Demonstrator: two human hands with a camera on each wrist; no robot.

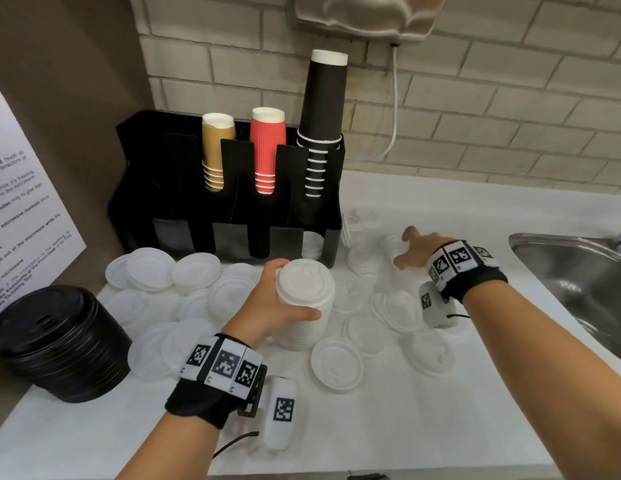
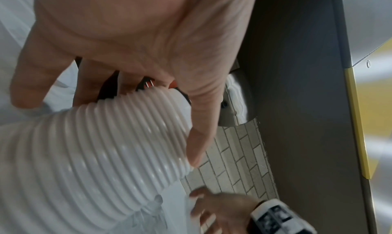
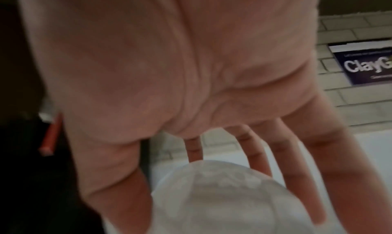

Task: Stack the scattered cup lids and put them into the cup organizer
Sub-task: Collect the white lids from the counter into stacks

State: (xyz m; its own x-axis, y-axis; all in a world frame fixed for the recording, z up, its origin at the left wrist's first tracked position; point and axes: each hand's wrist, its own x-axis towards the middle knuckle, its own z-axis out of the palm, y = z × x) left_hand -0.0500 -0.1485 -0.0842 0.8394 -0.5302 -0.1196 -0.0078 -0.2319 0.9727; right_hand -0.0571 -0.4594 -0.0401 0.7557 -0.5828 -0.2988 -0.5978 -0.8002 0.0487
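Step in hand: gathering. The left hand (image 1: 274,306) is gripping a tall stack of white plastic cup lids (image 1: 304,299) standing at bench centre, fingers (image 2: 197,137) curled round its ribbed side. The right hand (image 1: 414,251) is reaching, fingers spread and holding nothing, over a loose white lid (image 3: 229,197) at two o'clock. Next: pinching that lid, capping the stack, then slotting it into the black plastic cup organizer (image 1: 229,209) at twelve o'clock.

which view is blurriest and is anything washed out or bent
Right wrist is blurriest: the right hand and white lid smear. Left wrist is sharper on the lid stack. Head view bends the wall lines, and loose lids wash into the white counter.
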